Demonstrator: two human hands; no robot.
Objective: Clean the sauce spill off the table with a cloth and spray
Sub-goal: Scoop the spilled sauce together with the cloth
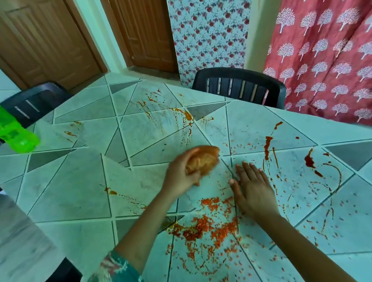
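Note:
My left hand (179, 175) grips a bunched, sauce-stained orange cloth (203, 160) on the table (72, 197) near its middle. Flat on the tabletop just right of the cloth lies my right hand (252, 189), fingers straight and spread. Red sauce is smeared across the table: a thick grainy patch (207, 227) below my hands, streaks and blobs (309, 160) to the right, thinner smears (178, 116) farther back. A green bottle (1, 124) stands at the table's left edge; its top is blurred.
The table is covered in a pale cloth with triangle patterns. Two dark plastic chairs stand at it, one at the far side (241, 85) and one at the far left (33, 101). A red printed curtain (330, 47) hangs at the right. Wooden doors are behind.

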